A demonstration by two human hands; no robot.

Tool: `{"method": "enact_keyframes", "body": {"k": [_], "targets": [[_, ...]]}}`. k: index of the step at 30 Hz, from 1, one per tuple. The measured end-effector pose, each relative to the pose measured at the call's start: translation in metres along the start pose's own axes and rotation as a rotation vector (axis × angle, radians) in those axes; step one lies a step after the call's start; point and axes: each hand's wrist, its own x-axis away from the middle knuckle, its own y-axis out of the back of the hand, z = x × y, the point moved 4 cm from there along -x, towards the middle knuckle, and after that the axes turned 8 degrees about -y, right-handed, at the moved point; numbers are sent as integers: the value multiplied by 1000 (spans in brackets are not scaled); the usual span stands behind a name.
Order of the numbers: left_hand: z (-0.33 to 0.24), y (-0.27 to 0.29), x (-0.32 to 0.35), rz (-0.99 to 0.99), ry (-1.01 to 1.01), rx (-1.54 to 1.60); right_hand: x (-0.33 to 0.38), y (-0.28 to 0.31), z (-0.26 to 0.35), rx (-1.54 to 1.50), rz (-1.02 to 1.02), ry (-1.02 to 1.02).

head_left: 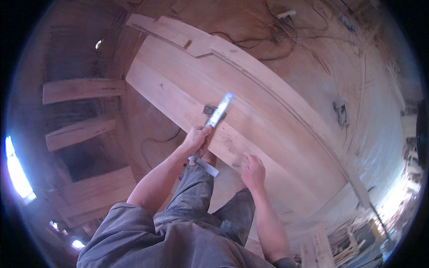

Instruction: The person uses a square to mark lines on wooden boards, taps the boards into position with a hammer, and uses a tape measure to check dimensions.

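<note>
My left hand [196,138] is closed around a long metal tool. Its bright straight bar [220,110] slants up and away over the near edge of a large wooden panel [250,125]. A short metal crosspiece [203,166] sits at the tool's lower end, by my leg; the exact kind of tool is unclear. Beside the bar, a small dark block [208,109] rests on the panel. My right hand [253,172] hovers at or just above the panel's near edge, its fingers curled in part and smeared by motion; whether it holds anything does not show.
A long notched wooden board [277,91] runs along the panel's far edge. At left stand several wooden pieces [85,90]. Dark cables [286,49] trail over the floor beyond the panel. Scrap wood [357,245] lies in a heap at lower right.
</note>
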Motion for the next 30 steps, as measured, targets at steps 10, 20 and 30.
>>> {"method": "enact_keyframes", "body": {"k": [10,20,30], "targets": [[-16,86,-59,-297,-285,-702,-107,-133,123,569,387,78],[-30,100,-111,-270,-565,-552,-135,-83,84,683,121,-62],[-44,93,-142,-363,-640,-453,-164,-24,42,819,134,215]]}}
